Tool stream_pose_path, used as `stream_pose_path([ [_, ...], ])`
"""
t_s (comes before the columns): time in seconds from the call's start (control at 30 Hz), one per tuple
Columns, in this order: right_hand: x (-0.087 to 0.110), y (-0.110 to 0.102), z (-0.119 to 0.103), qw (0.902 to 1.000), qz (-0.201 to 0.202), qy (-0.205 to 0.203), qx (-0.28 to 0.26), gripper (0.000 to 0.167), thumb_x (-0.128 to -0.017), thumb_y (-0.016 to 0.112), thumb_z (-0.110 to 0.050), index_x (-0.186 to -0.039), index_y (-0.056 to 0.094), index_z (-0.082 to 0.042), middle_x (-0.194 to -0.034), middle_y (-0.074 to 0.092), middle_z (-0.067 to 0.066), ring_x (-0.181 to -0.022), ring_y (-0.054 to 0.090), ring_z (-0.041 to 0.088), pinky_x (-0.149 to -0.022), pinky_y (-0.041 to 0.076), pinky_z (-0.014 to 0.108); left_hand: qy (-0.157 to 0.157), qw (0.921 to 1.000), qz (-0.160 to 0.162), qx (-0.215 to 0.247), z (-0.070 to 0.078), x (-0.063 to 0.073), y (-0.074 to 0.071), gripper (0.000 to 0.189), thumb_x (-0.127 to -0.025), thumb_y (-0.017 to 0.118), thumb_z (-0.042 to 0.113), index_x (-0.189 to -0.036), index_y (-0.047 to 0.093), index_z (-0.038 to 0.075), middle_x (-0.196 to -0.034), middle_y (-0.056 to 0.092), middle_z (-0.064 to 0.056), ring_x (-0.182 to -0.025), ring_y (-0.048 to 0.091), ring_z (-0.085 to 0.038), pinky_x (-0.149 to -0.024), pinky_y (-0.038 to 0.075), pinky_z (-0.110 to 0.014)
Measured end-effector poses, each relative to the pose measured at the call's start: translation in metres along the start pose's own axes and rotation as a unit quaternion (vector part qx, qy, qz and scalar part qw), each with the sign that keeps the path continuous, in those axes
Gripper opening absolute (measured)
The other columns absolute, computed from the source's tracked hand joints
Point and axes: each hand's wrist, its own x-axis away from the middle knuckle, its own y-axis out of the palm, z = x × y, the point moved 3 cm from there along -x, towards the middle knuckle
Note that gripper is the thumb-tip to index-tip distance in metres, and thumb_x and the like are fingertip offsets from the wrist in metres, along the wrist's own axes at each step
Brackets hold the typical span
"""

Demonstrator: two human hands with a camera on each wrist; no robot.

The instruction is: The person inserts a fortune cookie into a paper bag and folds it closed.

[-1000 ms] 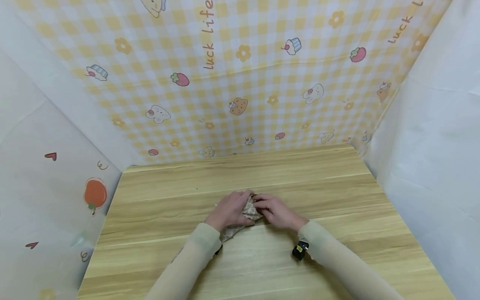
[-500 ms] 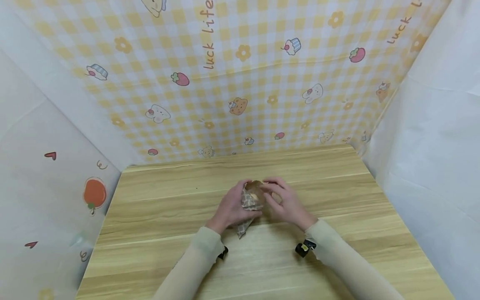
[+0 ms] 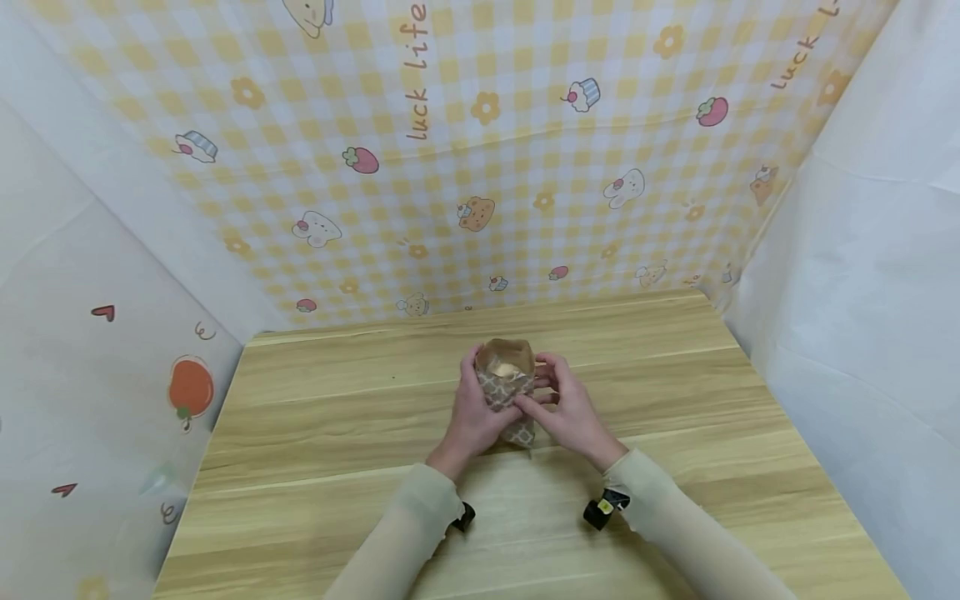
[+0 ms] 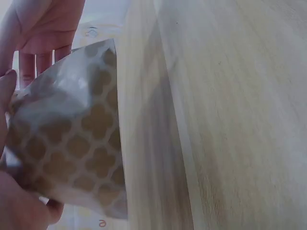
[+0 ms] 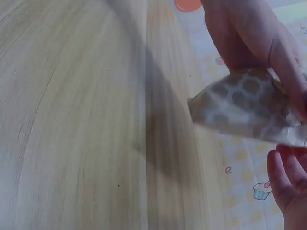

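Near the middle of the table I hold a small brown paper bag (image 3: 498, 390) with a pale lattice print. Its mouth stands wide, showing the plain brown inside and something pale (image 3: 505, 369) in it. My left hand (image 3: 474, 414) grips the bag's left side, thumb in front. On the right side, my right hand (image 3: 572, 414) has its thumb on the bag's front and its fingers by the far side. Seen from the left wrist, the bag's bottom (image 4: 98, 120) is held above the table. The right wrist view shows its lower corner (image 5: 206, 108) pointing towards the person.
The wood-grain table (image 3: 337, 392) spreads out around both hands. Behind it hangs a yellow checked cloth (image 3: 517, 242) with cartoon prints. White cloth walls (image 3: 862, 275) stand at the left and right sides. Each wrist carries a small black camera (image 3: 600, 510).
The bag has come upright, its mouth now spread and facing the person. Both hands have moved slightly away from the person with it, and my right hand has shifted from the mouth to the side.
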Motion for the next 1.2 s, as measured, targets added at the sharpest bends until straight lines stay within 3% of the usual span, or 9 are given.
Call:
stream_pose_path([
  [0.17,-0.002,-0.002,0.001,0.9995,0.018,0.026,-0.003,0.062,-0.098,0.076,-0.016,-0.15,0.044,-0.005,-0.127,0.068,0.017,-0.111,0.069,0.031,-0.09,0.061,0.037,-0.028,0.994,-0.077,0.073,0.0,0.004,0.0,0.118,-0.085,0.087,0.022,-0.167,0.001,0.017,-0.16,0.033,-0.02,-0.14,0.046,-0.036,-0.115,0.042,-0.055],
  [0.3,-0.003,-0.007,0.002,0.9987,0.032,0.039,-0.012,0.053,-0.101,0.072,-0.016,-0.147,0.05,-0.002,-0.126,0.068,0.017,-0.113,0.068,0.032,-0.088,0.059,0.031,-0.059,0.9816,-0.104,0.149,0.0,0.006,-0.003,0.092,-0.099,0.073,0.024,-0.167,0.011,0.02,-0.157,0.04,-0.019,-0.135,0.053,-0.037,-0.108,0.049,-0.053],
  [0.43,-0.003,-0.009,0.003,0.9988,0.027,0.029,-0.028,0.048,-0.102,0.069,-0.012,-0.145,0.051,0.001,-0.124,0.068,0.02,-0.11,0.068,0.031,-0.084,0.059,0.026,-0.057,0.9808,-0.088,0.165,0.0,0.006,-0.006,0.063,-0.105,0.066,0.022,-0.16,0.036,0.016,-0.144,0.055,-0.016,-0.123,0.061,-0.033,-0.099,0.056,-0.043],
  [0.6,-0.002,-0.007,0.006,0.9997,-0.006,0.011,-0.019,0.047,-0.104,0.066,-0.01,-0.147,0.05,-0.001,-0.124,0.069,0.021,-0.104,0.069,0.023,-0.08,0.059,0.028,-0.048,0.98,-0.048,0.187,0.0,0.006,-0.006,0.05,-0.1,0.072,0.014,-0.147,0.055,0.013,-0.133,0.061,-0.014,-0.115,0.064,-0.026,-0.093,0.058,-0.036],
  [0.73,-0.001,-0.004,0.006,0.9986,-0.038,0.001,-0.037,0.053,-0.102,0.067,-0.007,-0.15,0.046,-0.002,-0.131,0.067,0.023,-0.106,0.069,0.023,-0.084,0.061,0.032,-0.061,0.9771,-0.023,0.202,0.002,0.006,-0.007,0.048,-0.097,0.077,0.015,-0.141,0.06,0.013,-0.126,0.065,-0.014,-0.109,0.066,-0.024,-0.089,0.06,-0.036],
  [0.9,-0.002,-0.002,0.003,0.9966,-0.051,0.009,-0.065,0.056,-0.101,0.07,-0.009,-0.15,0.044,-0.002,-0.132,0.066,0.022,-0.105,0.071,0.024,-0.085,0.063,0.035,-0.071,0.9775,-0.006,0.199,0.004,0.006,-0.007,0.044,-0.096,0.078,0.021,-0.137,0.063,0.014,-0.121,0.067,-0.013,-0.102,0.068,-0.023,-0.083,0.062,-0.036],
  [1.07,-0.005,0.0,0.0,0.9963,-0.041,0.009,-0.075,0.042,-0.102,0.069,-0.009,-0.138,0.05,0.001,-0.118,0.069,0.021,-0.092,0.071,0.018,-0.075,0.063,0.031,-0.069,0.9775,0.004,0.199,0.005,0.006,-0.007,0.036,-0.098,0.077,0.025,-0.129,0.066,0.011,-0.114,0.069,-0.011,-0.093,0.071,-0.021,-0.076,0.063,-0.034],
  [1.2,-0.005,0.002,-0.002,0.997,-0.029,0.019,-0.068,0.037,-0.101,0.069,-0.009,-0.133,0.053,0.001,-0.108,0.07,0.017,-0.086,0.071,0.014,-0.071,0.062,0.03,-0.049,0.9813,0.024,0.185,0.005,0.005,-0.009,0.02,-0.099,0.075,0.021,-0.112,0.071,0.006,-0.098,0.07,-0.007,-0.08,0.069,-0.015,-0.067,0.06,-0.028],
])
